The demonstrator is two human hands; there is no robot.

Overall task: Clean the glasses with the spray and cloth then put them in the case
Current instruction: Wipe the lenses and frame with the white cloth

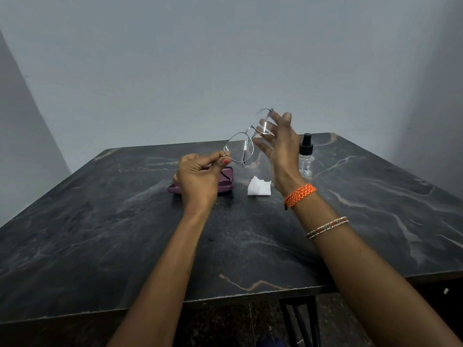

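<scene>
Thin metal-framed glasses (240, 146) are held up above the table, tilted with the right lens higher. My left hand (199, 177) pinches the frame at the left hinge with thumb and forefinger. My right hand (278, 144) is raised beside the right lens, fingers spread and touching its edge. A purple glasses case (226, 186) lies on the table, mostly hidden behind my left hand; whether it is open I cannot tell. A white folded cloth (258, 187) lies right of the case. A clear spray bottle (306, 156) with a black nozzle stands behind my right wrist.
The dark marbled table (125, 234) reaches to a grey wall at the back. Its front edge runs near my forearms, with black metal legs (298, 319) below it. Bangles and an orange thread band sit on my right wrist.
</scene>
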